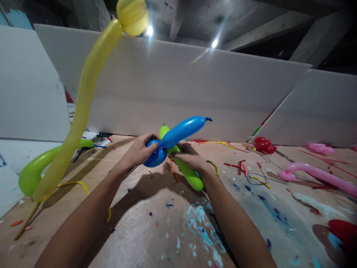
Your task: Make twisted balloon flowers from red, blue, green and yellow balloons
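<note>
My left hand (142, 149) is closed around the small round bubbles of a blue balloon (184, 131). From their twist, the balloon's long segment slants up to the right and ends in a knotted tip. Crossing under it is a green balloon (187, 172), which slopes down toward the lower right. My right hand (191, 156) wraps round the green balloon just below the crossing, its fingers partly hidden behind the balloons. Both balloons are held above the table and touch each other at the twist.
At left, a long yellow balloon (83, 100) on a stick stands before a curved green balloon (33, 171). Red balloon bubbles (264, 145) and a pink balloon (318, 173) lie at right among balloon scraps. White panels (178, 85) rise behind the paint-spattered table (145, 230).
</note>
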The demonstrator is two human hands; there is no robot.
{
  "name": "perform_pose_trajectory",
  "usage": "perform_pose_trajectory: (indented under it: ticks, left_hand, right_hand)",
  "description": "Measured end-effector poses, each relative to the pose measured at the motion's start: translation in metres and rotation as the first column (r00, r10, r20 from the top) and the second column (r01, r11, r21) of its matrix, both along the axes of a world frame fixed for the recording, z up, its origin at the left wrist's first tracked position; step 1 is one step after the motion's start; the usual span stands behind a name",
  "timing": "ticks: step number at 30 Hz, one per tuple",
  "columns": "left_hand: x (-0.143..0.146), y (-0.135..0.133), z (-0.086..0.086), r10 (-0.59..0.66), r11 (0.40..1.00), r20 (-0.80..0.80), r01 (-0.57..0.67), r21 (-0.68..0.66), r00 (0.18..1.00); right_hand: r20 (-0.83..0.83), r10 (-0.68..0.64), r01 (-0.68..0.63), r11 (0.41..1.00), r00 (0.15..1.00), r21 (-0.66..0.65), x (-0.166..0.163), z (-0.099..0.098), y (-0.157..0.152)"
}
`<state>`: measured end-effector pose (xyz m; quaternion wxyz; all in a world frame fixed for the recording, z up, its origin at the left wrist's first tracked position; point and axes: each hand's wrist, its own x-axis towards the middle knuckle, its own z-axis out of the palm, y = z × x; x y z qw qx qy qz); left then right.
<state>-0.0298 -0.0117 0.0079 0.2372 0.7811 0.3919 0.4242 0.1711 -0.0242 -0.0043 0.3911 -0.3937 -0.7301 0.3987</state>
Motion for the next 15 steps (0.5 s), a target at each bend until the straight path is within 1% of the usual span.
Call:
perform_pose_trajectory:
  ticks: [2,4,5,7,8,10,12,15]
  left_hand:
    - [0.003,0.000,-0.004,0.005,0.998,-0.055,-0.001,0.070,0.998]
    - [0.006,-0.002,-0.007,0.027,0.980,-0.098,-0.007,0.197,0.995]
    - [0.006,-0.004,-0.007,0.033,0.963,-0.126,0.002,0.270,0.992]
    - [0.004,-0.007,-0.005,0.024,0.925,-0.207,0.057,0.376,0.978]
    - [0.002,-0.009,-0.002,0.006,0.918,-0.253,0.095,0.385,0.967]
    - [-0.002,-0.012,0.004,-0.036,0.936,-0.312,0.141,0.322,0.950]
    - [-0.006,-0.014,0.009,-0.044,0.958,-0.330,0.133,0.252,0.943]
    - [-0.009,-0.017,0.016,-0.055,0.968,-0.388,0.144,0.206,0.920]
  right_hand:
    - [0.040,-0.070,0.067,0.996,0.997,0.066,-0.004,-0.002,0.002]
    - [0.066,-0.123,0.114,0.986,0.990,0.125,-0.008,-0.002,0.001]
    - [0.083,-0.123,0.111,0.985,0.989,0.135,-0.009,-0.002,0.000]
    - [0.121,-0.086,0.074,0.992,0.989,0.098,-0.011,0.000,-0.004]
    - [0.132,-0.061,0.054,0.997,0.989,0.061,-0.011,0.001,-0.006]
    - [0.113,-0.011,0.012,1.000,0.994,-0.002,-0.010,0.004,-0.009]
    - [0.058,0.063,-0.063,0.998,0.996,-0.015,-0.006,0.006,-0.010]
    - [0.026,0.191,-0.189,0.980,0.981,-0.067,-0.002,0.010,-0.011]
